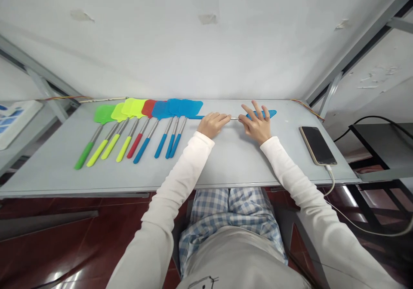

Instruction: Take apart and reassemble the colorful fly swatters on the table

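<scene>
A blue fly swatter (271, 114) lies across in front of me, its handle to the left and its perforated head to the right. My left hand (213, 124) is wrapped round the blue handle, near the metal rod. At the neck below the head, my right hand (256, 123) pinches the rod between thumb and index finger, its other fingers raised and spread over part of the head. To the left lie several fly swatters in a row, heads away from me: a green one (105, 114), yellow ones (138, 107), a red one (149, 107) and blue ones (190, 107).
A smartphone (318, 145) lies on the right of the grey table (238, 164), with a white cable (331, 179) running off the front edge. A white wall (161, 44) stands behind the table. Metal posts rise at both sides, and a dark stool (383, 145) is at the right.
</scene>
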`<state>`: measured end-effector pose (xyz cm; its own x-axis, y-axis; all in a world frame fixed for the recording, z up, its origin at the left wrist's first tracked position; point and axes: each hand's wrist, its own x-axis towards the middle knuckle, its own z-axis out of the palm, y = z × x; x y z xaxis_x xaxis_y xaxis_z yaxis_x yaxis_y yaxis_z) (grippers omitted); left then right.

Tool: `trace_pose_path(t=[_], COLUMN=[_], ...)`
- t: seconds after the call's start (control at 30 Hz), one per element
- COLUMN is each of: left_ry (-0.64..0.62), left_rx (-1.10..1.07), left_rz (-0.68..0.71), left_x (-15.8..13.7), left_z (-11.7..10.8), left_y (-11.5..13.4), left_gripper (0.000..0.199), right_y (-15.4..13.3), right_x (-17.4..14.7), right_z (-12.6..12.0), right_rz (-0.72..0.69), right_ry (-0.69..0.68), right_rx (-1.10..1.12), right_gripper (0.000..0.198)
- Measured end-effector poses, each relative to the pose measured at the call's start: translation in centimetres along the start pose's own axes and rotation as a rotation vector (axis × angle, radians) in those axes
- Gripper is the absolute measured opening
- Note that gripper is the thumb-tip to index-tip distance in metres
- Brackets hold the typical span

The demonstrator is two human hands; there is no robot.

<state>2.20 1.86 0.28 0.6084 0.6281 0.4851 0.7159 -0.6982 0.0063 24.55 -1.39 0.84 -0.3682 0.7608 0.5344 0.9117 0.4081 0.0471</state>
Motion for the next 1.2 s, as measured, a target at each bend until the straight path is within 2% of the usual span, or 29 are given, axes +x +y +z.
trace_pose_path(t=[0.23, 0.33, 0.47, 0.7, 0.83, 1.0, 1.1, 1.2], left_ry=[0.068, 0.077, 0.071, 0.061, 0.039, 0.014, 0.036, 0.078], left_rx=[-0.032, -0.035, -0.016, 0.026, 0.047, 0.054, 0.083, 0.116], left_rz=[-0.192, -0.171, -0.148, -0.125, -0.111, -0.201, -0.261, -0.267], left_x=[-1.1, -1.0, -0.7, -0.6, -0.4, -1.3, -2.7, -3.7], left_z=[-1.2, -1.0, -0.7, -0.6, -0.7, -2.2, -3.0, -2.9], left_y=[-2.6, -1.9, -0.3, 0.1, -0.4, -3.1, -5.8, -7.8], left_gripper=[0.037, 0.041, 0.046, 0.048, 0.049, 0.047, 0.047, 0.049], right_y=[2.2, 1.4, 0.4, 0.4, 1.4, 5.1, 7.5, 8.6], right_x=[0.1, 0.4, 0.6, 0.6, 0.9, 0.5, 0.2, 0.3], right_z=[-0.8, -0.5, 0.1, 0.3, 0.3, -0.1, -0.1, 0.6], right_rz=[0.155, 0.102, -0.018, -0.068, -0.047, 0.057, 0.130, 0.144], right_ry=[0.077, 0.058, -0.090, -0.195, -0.204, -0.096, -0.008, 0.055], right_rx=[-0.025, -0.012, 0.033, -0.005, -0.049, -0.073, -0.088, -0.082], right_gripper=[0.034, 0.035, 0.041, 0.053, 0.053, 0.044, 0.038, 0.033])
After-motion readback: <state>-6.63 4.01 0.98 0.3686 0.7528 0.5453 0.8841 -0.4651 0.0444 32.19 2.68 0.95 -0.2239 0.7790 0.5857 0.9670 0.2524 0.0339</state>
